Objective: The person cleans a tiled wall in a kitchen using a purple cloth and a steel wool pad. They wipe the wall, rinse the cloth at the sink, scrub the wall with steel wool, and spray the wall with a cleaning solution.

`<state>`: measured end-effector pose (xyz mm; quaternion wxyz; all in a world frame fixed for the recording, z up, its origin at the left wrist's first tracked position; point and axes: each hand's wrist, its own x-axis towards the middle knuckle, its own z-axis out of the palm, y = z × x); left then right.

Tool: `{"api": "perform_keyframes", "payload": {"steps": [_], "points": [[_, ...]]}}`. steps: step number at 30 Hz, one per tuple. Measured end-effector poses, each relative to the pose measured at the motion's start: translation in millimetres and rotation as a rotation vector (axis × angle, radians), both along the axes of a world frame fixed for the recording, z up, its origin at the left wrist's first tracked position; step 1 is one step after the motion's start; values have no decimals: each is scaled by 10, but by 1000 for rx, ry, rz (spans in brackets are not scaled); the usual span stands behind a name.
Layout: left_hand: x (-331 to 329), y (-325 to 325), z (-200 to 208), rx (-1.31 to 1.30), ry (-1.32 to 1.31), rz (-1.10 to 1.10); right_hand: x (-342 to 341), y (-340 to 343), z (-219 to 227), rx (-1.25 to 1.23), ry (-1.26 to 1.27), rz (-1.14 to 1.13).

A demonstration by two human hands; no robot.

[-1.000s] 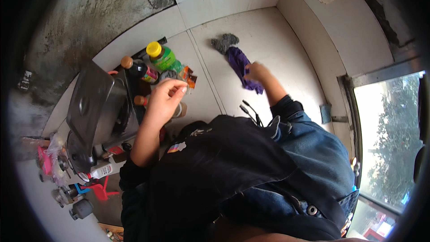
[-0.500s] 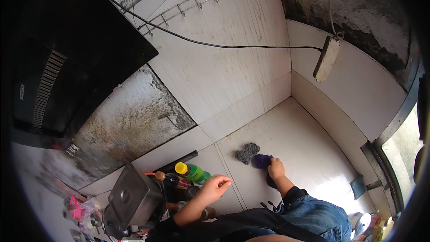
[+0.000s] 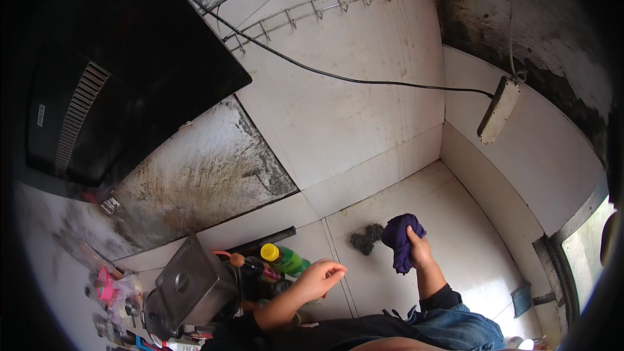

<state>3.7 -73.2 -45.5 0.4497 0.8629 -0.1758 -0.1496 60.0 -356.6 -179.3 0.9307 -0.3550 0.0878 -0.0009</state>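
A bunched purple cloth [image 3: 398, 250] is in my right hand [image 3: 421, 249], gripped with the thumb on top, above the white tiled counter [image 3: 448, 221]. Just left of the cloth, a grey steel wool scourer [image 3: 366, 239] lies on the counter. My left hand [image 3: 321, 279] hovers by the bottles, its fingers bent and pressed together, and nothing shows in them. Closest to it is a green bottle with a yellow cap [image 3: 283, 259]. Behind that wrist stand dark bottles [image 3: 250, 269], partly hidden.
A dark metal box-shaped container [image 3: 195, 286] stands at the left. Above it juts a black range hood [image 3: 130, 71]. A hook rail [image 3: 318, 10] crosses the stained wall, and a cable runs to a hanging power strip [image 3: 499, 110]. A blue-grey pad [image 3: 520, 301] is at the right.
The purple cloth has come up off the counter in my right hand and shows larger and more bunched. My left hand stays near the bottles. The whole view has shifted a little.
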Motion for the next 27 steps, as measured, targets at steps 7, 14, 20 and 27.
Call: {"api": "perform_keyframes", "payload": {"steps": [7, 14, 20, 27], "points": [[100, 18, 307, 41, -79, 10, 463, 283, 637, -524, -420, -119], [1025, 69, 1372, 375, -834, -9, 1384, 876, 1416, -1103, -988, -426], [2020, 249, 1938, 871, -1219, 216, 2206, 1342, 2241, -1584, -1286, -745], [2336, 437, 2090, 954, -1144, 352, 2683, 1783, 3249, -1384, -1269, -729]]}}
